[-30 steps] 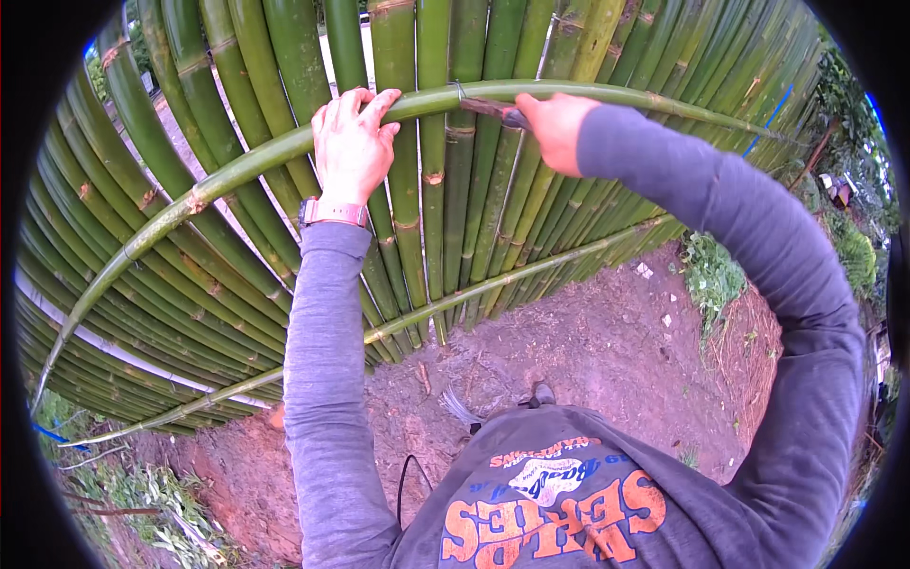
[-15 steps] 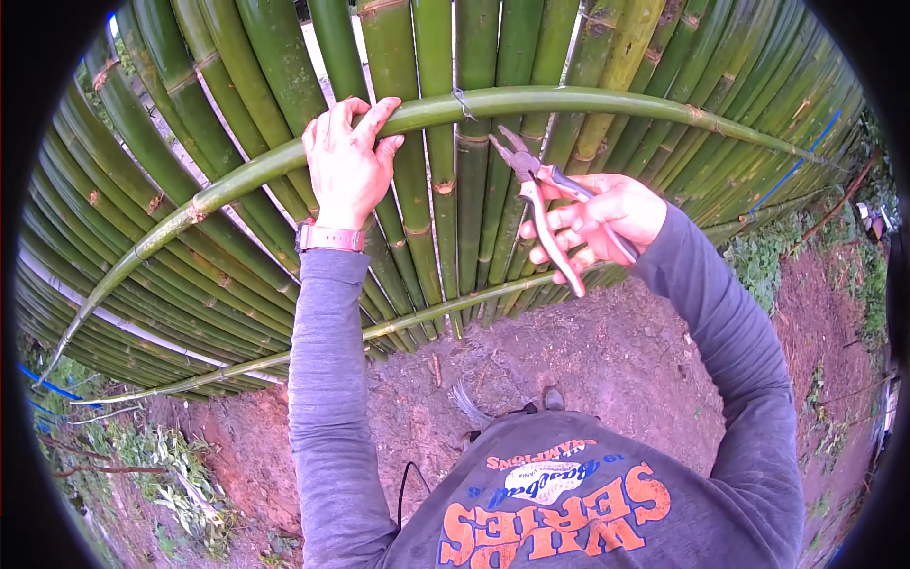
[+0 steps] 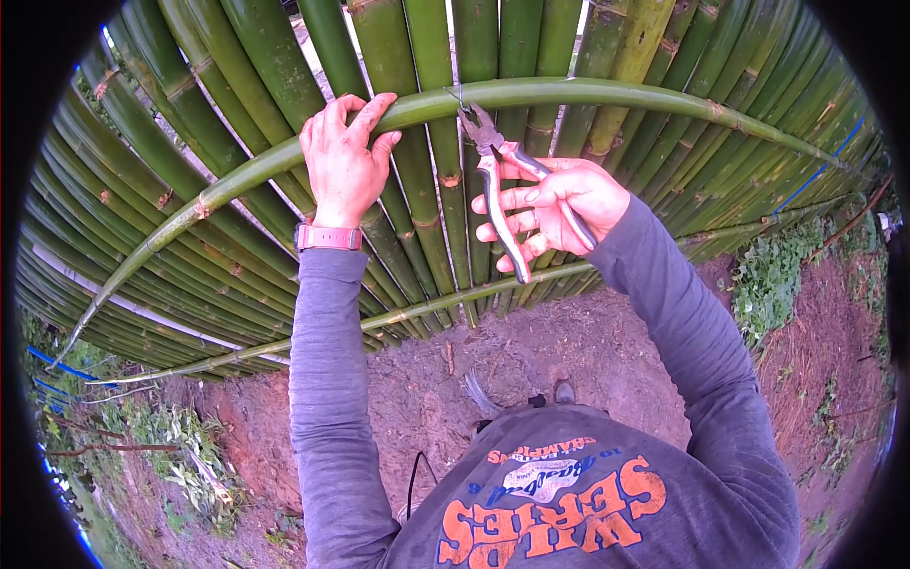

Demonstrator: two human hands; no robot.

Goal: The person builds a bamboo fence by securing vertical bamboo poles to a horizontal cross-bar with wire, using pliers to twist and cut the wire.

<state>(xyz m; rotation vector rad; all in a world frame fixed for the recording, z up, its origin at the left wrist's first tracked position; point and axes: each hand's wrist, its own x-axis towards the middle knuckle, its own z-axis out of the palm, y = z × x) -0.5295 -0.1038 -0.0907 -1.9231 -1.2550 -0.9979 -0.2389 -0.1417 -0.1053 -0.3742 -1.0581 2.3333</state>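
Observation:
A long green bamboo pole (image 3: 550,92) runs crosswise over a row of upright bamboo poles (image 3: 383,57). My left hand (image 3: 343,166) is closed over this crosswise pole, its fingers over the top edge. A thin wire tie (image 3: 458,96) goes round the pole to the right of that hand. My right hand (image 3: 573,197) holds combination pliers (image 3: 485,139) with light and dark handles, the handles spread and the fingers loosely about them. The pliers' jaws are parted and point up at the wire tie, right beside it; whether they touch it I cannot tell.
A second, thinner bamboo pole (image 3: 427,308) crosses the row lower down. Brown bare ground (image 3: 427,370) lies below, with a loose bundle of thin wires (image 3: 481,393) near my body. Leafy plants (image 3: 766,294) grow at the right, and a blue line (image 3: 806,187) crosses the poles there.
My right hand has moved left and a little up with the pliers, bringing their jaws to the wire tie. My left hand keeps its hold on the pole.

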